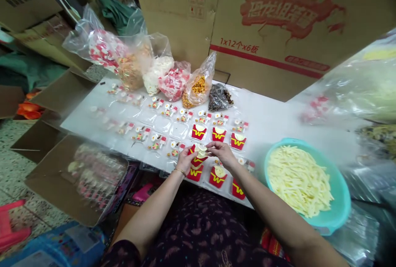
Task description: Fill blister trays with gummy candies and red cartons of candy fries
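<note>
Over the near edge of the table, my left hand (185,160) is closed on a red toy fries box (197,161) with a yellow W-like mark. A pale cream piece (201,150) shows at the box's open top. From the right, my right hand (224,154) pinches at this cream piece with thumb and forefinger; its exact shape is partly hidden by the fingers. Just beyond my hands lie more red fries boxes (219,134) in clear plastic trays. Others, such as one red box (218,177), lie nearer to me.
Rows of clear trays with small toy food (142,133) cover the white table (262,112). At right stands a turquoise basin (342,201) full of pale yellow toy fries (298,178). Bags of small parts (175,80) line the back, before large cartons (179,23). An open carton (52,176) stands at left.
</note>
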The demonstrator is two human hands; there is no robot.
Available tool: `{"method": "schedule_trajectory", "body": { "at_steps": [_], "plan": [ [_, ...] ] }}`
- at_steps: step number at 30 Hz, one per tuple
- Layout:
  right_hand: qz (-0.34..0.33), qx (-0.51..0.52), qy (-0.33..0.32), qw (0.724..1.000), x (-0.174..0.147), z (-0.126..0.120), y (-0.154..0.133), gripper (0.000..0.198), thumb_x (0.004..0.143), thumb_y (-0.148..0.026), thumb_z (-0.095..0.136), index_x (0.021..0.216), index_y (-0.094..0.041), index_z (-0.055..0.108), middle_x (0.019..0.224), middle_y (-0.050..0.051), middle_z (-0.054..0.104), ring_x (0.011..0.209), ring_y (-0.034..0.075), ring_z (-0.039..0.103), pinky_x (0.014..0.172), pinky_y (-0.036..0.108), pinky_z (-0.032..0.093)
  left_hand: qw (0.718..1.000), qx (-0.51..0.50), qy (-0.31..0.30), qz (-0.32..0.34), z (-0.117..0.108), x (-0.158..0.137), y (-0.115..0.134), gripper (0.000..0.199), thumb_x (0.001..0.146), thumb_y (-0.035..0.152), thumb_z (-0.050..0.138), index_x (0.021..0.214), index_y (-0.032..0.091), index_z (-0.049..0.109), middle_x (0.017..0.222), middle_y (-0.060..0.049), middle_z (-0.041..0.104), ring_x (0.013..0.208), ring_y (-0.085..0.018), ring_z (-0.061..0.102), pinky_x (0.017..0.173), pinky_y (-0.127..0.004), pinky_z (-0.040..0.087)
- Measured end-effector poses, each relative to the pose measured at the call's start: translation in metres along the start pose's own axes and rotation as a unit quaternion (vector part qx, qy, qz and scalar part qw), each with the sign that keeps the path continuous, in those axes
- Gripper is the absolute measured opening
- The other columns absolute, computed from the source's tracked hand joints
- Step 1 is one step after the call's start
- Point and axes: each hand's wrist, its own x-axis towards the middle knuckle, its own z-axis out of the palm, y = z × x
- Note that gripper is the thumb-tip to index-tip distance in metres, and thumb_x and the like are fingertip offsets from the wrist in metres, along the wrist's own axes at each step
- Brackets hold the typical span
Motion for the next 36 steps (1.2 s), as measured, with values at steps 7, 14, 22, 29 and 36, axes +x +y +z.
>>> {"method": "schedule_trajectory", "body": {
  "at_steps": [7, 14, 22, 29, 36],
  "plan": [
    [-0.057, -0.125, -0.031, 0.99, 0.037, 0.023, 0.008, 0.01, 0.062, -0.023, 0.06, 0.068, -0.016, 0.064, 0.057, -0.002, 0.058, 0.052, 0.008, 0.053, 0.051, 0.021, 0.044, 0.999, -0.031, -0.025, -0.026, -0.023, 0.019, 0.013, 0.041, 0.05, 0.019, 0.073, 0.087, 0.015, 0.056, 0.076, 0.0, 0.066, 0.072, -0.016, 0.062, 0.071, -0.029, 0.046],
    [-0.056, -0.196, 0.144, 0.968, 0.105, 0.007, 0.006, 0.015, 0.067, -0.02, 0.054, 0.077, -0.016, 0.064, 0.072, 0.002, 0.064, 0.07, 0.016, 0.061, 0.066, 0.031, 0.05, 0.998, -0.054, 0.009, -0.02, -0.043, 0.032, 0.025, 0.041, 0.05, 0.019, 0.074, 0.086, 0.015, 0.056, 0.076, -0.001, 0.066, 0.069, -0.014, 0.061, 0.071, -0.03, 0.046],
    [-0.136, -0.525, 0.133, 0.83, 0.114, -0.011, 0.022, 0.035, 0.076, -0.008, 0.038, 0.101, -0.016, 0.062, 0.111, 0.006, 0.058, 0.102, 0.016, 0.051, 0.091, 0.028, 0.038, 0.996, -0.064, 0.052, -0.016, -0.055, 0.031, 0.037, 0.044, 0.047, 0.02, 0.076, 0.087, 0.015, 0.056, 0.074, 0.0, 0.066, 0.068, -0.013, 0.061, 0.071, -0.029, 0.046],
    [-0.113, -0.692, -0.017, 0.713, 0.14, 0.012, 0.021, 0.044, 0.075, -0.003, 0.039, 0.113, -0.019, 0.055, 0.124, 0.005, 0.049, 0.108, 0.022, 0.045, 0.087, 0.033, 0.039, 0.996, -0.066, 0.054, 0.006, -0.061, 0.038, 0.044, 0.043, 0.048, 0.021, 0.075, 0.087, 0.015, 0.057, 0.075, 0.0, 0.066, 0.07, -0.014, 0.062, 0.072, -0.031, 0.046],
    [-0.2, -0.609, -0.017, 0.767, 0.13, 0.025, -0.003, 0.028, 0.08, -0.012, 0.043, 0.101, -0.014, 0.061, 0.11, 0.01, 0.057, 0.1, 0.018, 0.05, 0.088, 0.03, 0.038, 0.993, -0.082, 0.08, 0.016, -0.066, 0.047, 0.051, 0.045, 0.046, 0.019, 0.076, 0.086, 0.016, 0.055, 0.074, 0.001, 0.065, 0.068, -0.013, 0.061, 0.07, -0.031, 0.046]
  ]
}}
